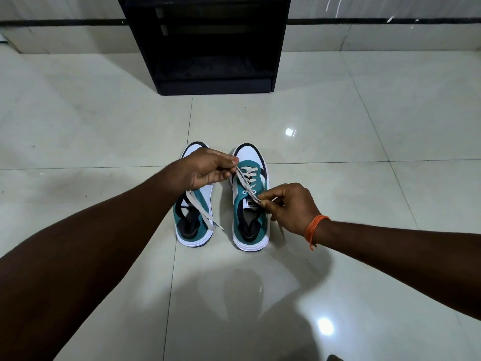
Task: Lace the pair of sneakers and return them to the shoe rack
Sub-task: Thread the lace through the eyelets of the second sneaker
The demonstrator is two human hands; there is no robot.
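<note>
Two teal, white and black sneakers stand side by side on the floor, toes pointing away from me. The right sneaker [250, 225] has a cream lace [248, 175] crossed through its front eyelets. My left hand [205, 168] pinches one end of that lace above the shoes. My right hand [289, 207] pinches the other end over the tongue. The left sneaker [194, 220] is partly hidden under my left hand; a loose cream lace [203, 212] lies across its opening and trails onto the floor.
A black shoe rack [208, 45] with open shelves stands against the far wall, straight beyond the shoes. Glossy pale floor tiles [104, 126] spread all around. An orange thread band [315, 227] circles my right wrist.
</note>
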